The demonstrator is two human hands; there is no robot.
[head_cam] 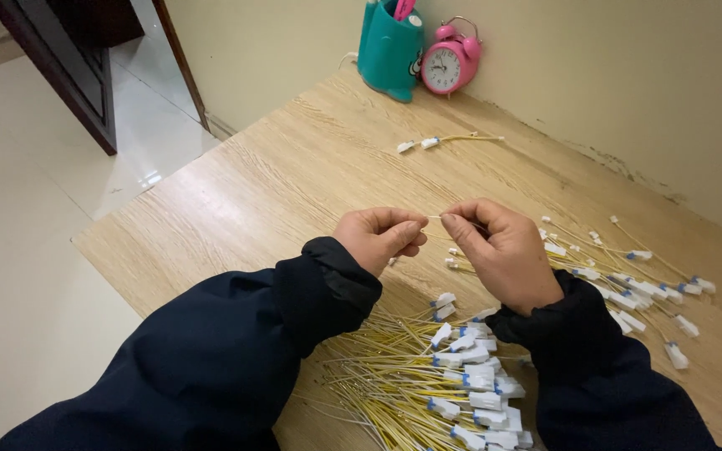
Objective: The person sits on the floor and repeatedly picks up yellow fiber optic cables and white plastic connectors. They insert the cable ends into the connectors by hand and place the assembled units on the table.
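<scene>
Pinching thin wire | between left hand | right hand fingertips

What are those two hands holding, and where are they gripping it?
The left hand and right hand pinch a thin pale-yellow wire between their fingertips, one at each end of the short visible stretch.

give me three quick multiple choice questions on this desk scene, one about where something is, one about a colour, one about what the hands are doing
1. Where does the alarm clock stand?
A. at the wall by the teal holder
B. on the floor
C. under the wrists

2. What colour is the clock?
A. black
B. pink
C. silver

3. How are the left hand and right hand?
A. flat on the table
B. both pinching one thin wire between them
C. lifting the clock

Answers: 1 A, it sits at the table's far edge by the wall; 2 B, its case is pink; 3 B, fingertips meet on the wire above the pile of yellow wires.
</scene>
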